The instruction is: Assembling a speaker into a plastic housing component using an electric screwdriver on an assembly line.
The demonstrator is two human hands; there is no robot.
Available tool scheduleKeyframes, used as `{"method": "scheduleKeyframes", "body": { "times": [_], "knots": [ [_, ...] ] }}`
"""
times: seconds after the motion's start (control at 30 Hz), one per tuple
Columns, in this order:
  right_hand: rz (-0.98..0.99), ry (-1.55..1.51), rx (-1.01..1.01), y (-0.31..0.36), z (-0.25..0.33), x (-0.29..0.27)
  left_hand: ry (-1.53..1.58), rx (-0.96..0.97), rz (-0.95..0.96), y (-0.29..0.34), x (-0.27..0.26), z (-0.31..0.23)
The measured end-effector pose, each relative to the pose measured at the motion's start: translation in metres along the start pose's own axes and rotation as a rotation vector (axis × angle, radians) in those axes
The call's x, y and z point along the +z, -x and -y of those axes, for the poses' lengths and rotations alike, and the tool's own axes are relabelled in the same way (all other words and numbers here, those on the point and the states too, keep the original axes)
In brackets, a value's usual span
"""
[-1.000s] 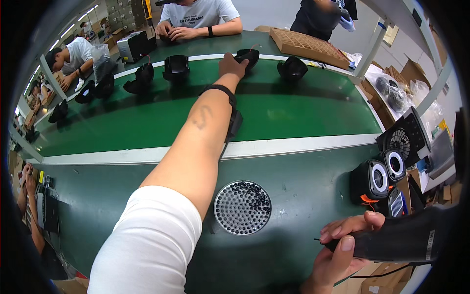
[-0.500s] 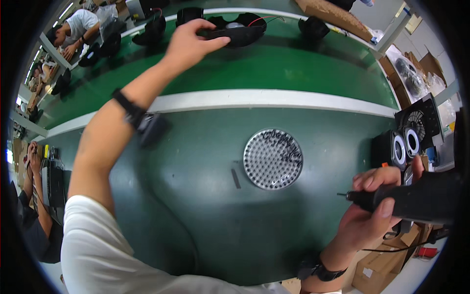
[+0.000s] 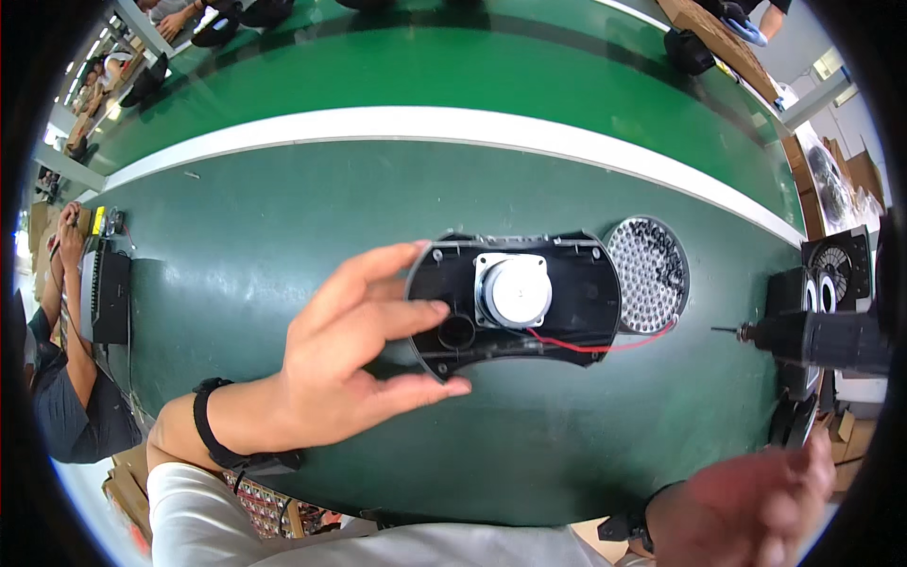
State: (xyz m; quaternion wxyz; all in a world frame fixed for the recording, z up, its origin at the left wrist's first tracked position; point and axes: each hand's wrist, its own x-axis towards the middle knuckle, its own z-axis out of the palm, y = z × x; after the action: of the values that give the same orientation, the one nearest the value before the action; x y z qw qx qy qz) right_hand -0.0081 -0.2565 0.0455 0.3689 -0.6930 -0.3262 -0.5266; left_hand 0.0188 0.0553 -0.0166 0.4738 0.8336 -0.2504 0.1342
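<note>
My left hand (image 3: 345, 354) grips the left end of a black plastic speaker housing (image 3: 581, 274) over the bench, fingers on top and thumb along the near edge. The housing's inner side faces up and shows a round silver speaker driver (image 3: 518, 291) with red and black wires. The red wire (image 3: 605, 348) trails right toward a round perforated tray (image 3: 638, 293) of small black screws, partly behind the housing. My right hand (image 3: 746, 510) is blurred at the lower right, fingers apart and nothing seen in it. Above it, apart from the hand, a black electric screwdriver (image 3: 822, 338) points its bit left.
A white rail (image 3: 425, 123) separates the green bench (image 3: 283, 208) from a brighter green surface beyond, where more black housings (image 3: 690, 52) stand. Black speakers (image 3: 789, 293) are at the right. A co-worker's arms (image 3: 76, 312) work beside a black box (image 3: 111, 293) at the left.
My left hand has brought the speaker housing from the far green surface to the near bench. My right hand has let go of the screwdriver and moved down. The view has shifted.
</note>
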Motion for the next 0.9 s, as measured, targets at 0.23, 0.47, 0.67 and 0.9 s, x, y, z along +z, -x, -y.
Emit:
{"method": "scheduleKeyframes", "body": {
  "times": [0.23, 0.47, 0.67, 0.9],
  "knots": [
    [0.790, 0.036, 0.434, -0.004, 0.001, 0.086, 0.138, 0.069, 0.095, 0.018, 0.006, 0.007],
    [1.116, 0.308, 0.643, -0.010, 0.012, 0.094, 0.076, 0.052, 0.175, 0.022, 0.006, 0.001],
    [1.073, 0.287, 0.621, -0.008, 0.011, 0.098, 0.154, 0.046, 0.153, 0.022, 0.008, 0.007],
    [1.053, 0.234, 0.617, -0.007, 0.007, 0.097, 0.130, 0.025, 0.169, 0.020, 0.006, 0.004]
  ]
}}
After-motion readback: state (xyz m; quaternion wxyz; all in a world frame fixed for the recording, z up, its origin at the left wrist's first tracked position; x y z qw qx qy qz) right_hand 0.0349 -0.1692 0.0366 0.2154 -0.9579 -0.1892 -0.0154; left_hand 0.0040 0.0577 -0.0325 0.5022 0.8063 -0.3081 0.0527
